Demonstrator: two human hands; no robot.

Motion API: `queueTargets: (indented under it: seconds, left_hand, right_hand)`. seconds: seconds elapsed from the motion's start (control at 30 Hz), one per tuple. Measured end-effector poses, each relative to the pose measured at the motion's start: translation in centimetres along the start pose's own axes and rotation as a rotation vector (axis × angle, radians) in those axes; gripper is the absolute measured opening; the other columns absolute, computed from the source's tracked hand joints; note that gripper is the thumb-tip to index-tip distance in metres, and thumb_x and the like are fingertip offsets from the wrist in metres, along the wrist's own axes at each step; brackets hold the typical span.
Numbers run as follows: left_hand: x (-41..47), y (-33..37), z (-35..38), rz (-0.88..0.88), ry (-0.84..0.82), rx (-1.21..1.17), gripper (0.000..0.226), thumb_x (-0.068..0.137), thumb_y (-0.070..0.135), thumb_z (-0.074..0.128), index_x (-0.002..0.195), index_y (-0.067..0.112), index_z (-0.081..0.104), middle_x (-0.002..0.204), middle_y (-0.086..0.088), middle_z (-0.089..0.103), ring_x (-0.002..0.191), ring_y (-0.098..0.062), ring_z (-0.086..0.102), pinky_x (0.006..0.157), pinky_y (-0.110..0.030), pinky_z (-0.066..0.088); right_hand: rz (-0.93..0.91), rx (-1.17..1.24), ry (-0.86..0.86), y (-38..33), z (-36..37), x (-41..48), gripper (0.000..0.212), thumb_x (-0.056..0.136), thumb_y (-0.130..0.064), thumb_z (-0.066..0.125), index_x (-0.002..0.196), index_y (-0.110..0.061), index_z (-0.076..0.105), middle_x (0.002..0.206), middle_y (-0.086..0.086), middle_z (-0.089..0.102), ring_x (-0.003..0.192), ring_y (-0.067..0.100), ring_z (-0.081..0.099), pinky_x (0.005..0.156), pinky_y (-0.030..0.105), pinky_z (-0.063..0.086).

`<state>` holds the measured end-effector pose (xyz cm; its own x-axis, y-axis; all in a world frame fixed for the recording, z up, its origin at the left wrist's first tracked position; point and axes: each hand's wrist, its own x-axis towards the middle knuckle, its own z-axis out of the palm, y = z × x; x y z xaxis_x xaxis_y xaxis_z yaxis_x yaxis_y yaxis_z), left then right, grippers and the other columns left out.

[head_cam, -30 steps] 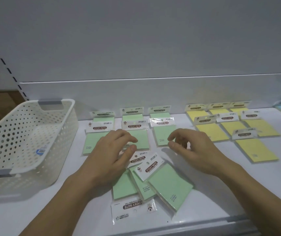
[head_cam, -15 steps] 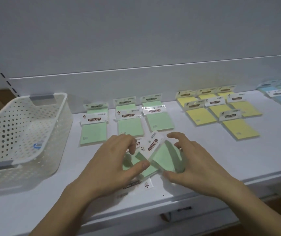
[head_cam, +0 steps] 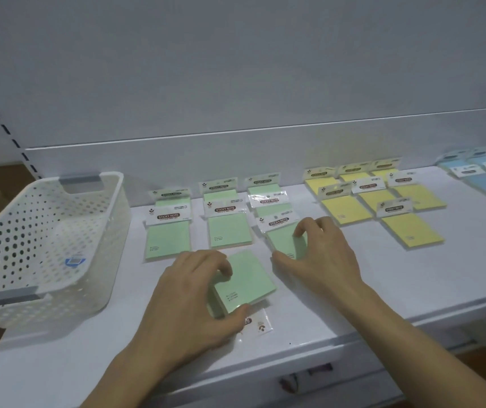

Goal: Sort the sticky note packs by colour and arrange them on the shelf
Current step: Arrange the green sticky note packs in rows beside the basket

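Currently, the left hand (head_cam: 190, 298) curls its fingers around a green pack (head_cam: 250, 278) at 6 o'clock on the shelf (head_cam: 412, 275); the right hand (head_cam: 327, 260) pinches a second green pack (head_cam: 281, 241) at its 1 o'clock.

**Clearance on the shelf**

The white perforated plastic basket (head_cam: 44, 245) blocks the left end of the white shelf (head_cam: 418, 284). Green sticky note packs (head_cam: 168, 237) fill the rear centre. Yellow sticky note packs (head_cam: 409, 231) and blue sticky note packs (head_cam: 483, 181) fill the rear right. The upright white back panel (head_cam: 236, 160) closes the rear. The left hand (head_cam: 189, 298) and right hand (head_cam: 324, 254), each gripping a green pack, occupy the front centre. Bare surface lies front right and front left.
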<state>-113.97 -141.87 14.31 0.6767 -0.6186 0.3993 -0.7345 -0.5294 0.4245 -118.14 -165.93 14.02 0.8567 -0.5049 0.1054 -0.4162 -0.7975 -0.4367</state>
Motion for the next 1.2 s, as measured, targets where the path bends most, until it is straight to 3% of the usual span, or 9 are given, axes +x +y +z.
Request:
queueTargets:
  seconds: [0.13, 0.27, 0.4, 0.53, 0.77, 0.8, 0.97, 1.07, 1.2]
  left_hand:
    - [-1.0, -2.3, -2.1, 0.011, 0.038, -0.064, 0.042, 0.071, 0.058, 0.072, 0.098, 0.03, 0.057, 0.122, 0.02, 0.059, 0.114, -0.004, 0.05, 0.089, -0.025, 0.044]
    - [-2.6, -4.2, -3.6, -0.004, 0.075, -0.092, 0.043, 0.07, 0.055, 0.073, 0.097, 0.024, 0.061, 0.126, 0.016, 0.062, 0.117, -0.007, 0.053, 0.094, -0.023, 0.042]
    - [-4.4, -5.3, -5.0, 0.004, 0.056, -0.133, 0.038, 0.071, 0.049, 0.075, 0.098, 0.025, 0.061, 0.132, 0.016, 0.061, 0.124, -0.013, 0.052, 0.094, -0.03, 0.044]
    - [-5.4, -6.2, -5.5, 0.077, 0.035, -0.034, 0.042, 0.073, 0.051, 0.076, 0.1, 0.021, 0.063, 0.135, 0.011, 0.061, 0.123, -0.019, 0.052, 0.093, -0.037, 0.047]
    - [-5.0, -6.6, -4.8, 0.162, -0.041, 0.201, 0.042, 0.081, 0.045, 0.074, 0.111, 0.016, 0.065, 0.143, -0.005, 0.054, 0.128, -0.029, 0.047, 0.103, -0.04, 0.044]
    - [-4.7, -6.7, -4.6, 0.15, -0.048, 0.202, 0.041, 0.081, 0.04, 0.075, 0.112, 0.016, 0.063, 0.143, -0.008, 0.052, 0.13, -0.03, 0.045, 0.105, -0.04, 0.043]
    - [-3.5, -7.6, -4.0, 0.074, -0.058, 0.152, 0.047, 0.085, 0.023, 0.077, 0.124, 0.019, 0.052, 0.148, -0.01, 0.037, 0.139, -0.026, 0.035, 0.106, -0.033, 0.042]
    - [-3.2, -8.2, -3.6, 0.087, -0.061, 0.167, 0.044, 0.09, 0.021, 0.071, 0.128, 0.022, 0.048, 0.154, -0.009, 0.029, 0.153, -0.027, 0.017, 0.117, -0.036, 0.032]
    - [-3.6, -9.0, -2.8, 0.023, -0.104, 0.188, 0.047, 0.097, 0.021, 0.06, 0.14, 0.026, 0.04, 0.159, -0.006, 0.02, 0.156, -0.025, 0.001, 0.124, -0.047, 0.022]
  right_hand:
    - [-0.042, -0.067, 0.055, 0.2, 0.5, -0.3, 0.051, 0.077, -0.071, 0.057, 0.109, -0.031, 0.054, 0.12, -0.005, 0.047, 0.114, 0.022, 0.046, 0.084, 0.04, 0.047]
    - [-0.397, -0.002, 0.18, -0.2, 0.7, -1.5, 0.037, 0.09, -0.053, 0.053, 0.111, -0.025, 0.063, 0.122, -0.001, 0.055, 0.111, 0.024, 0.049, 0.082, 0.043, 0.047]
    - [-0.651, 0.133, -0.178, -3.0, -0.2, -2.4, 0.03, 0.1, -0.041, 0.053, 0.128, -0.03, 0.059, 0.128, -0.014, 0.059, 0.121, 0.01, 0.047, 0.102, 0.037, 0.043]
    - [-0.678, -0.066, -0.49, -5.8, -0.6, -1.1, 0.063, 0.089, -0.059, 0.064, 0.145, -0.036, 0.046, 0.144, -0.018, 0.052, 0.129, 0.006, 0.043, 0.108, 0.036, 0.04]
    - [-0.472, -0.149, -0.558, -7.7, -1.2, -0.3, 0.094, 0.065, -0.054, 0.089, 0.146, -0.033, 0.045, 0.127, -0.01, 0.051, 0.121, 0.015, 0.05, 0.098, 0.034, 0.045]
    - [-0.444, -0.149, -0.548, -7.7, -1.3, -0.3, 0.088, 0.068, -0.053, 0.088, 0.144, -0.031, 0.048, 0.127, -0.009, 0.052, 0.121, 0.016, 0.05, 0.097, 0.034, 0.045]
    - [-0.318, 0.104, -0.462, -6.6, -2.4, 0.4, 0.01, 0.096, -0.031, 0.064, 0.102, -0.024, 0.059, 0.096, -0.008, 0.063, 0.093, 0.019, 0.06, 0.077, 0.035, 0.049]
    - [-0.171, 0.352, -0.431, -5.8, -3.2, 0.6, 0.019, 0.096, -0.022, 0.062, 0.111, -0.031, 0.056, 0.085, 0.002, 0.061, 0.073, 0.016, 0.058, 0.062, 0.029, 0.041]
    - [-0.097, 0.55, -0.377, -5.5, -3.3, 0.3, 0.035, 0.093, -0.011, 0.061, 0.117, -0.035, 0.056, 0.09, 0.009, 0.066, 0.071, 0.02, 0.065, 0.06, 0.034, 0.048]
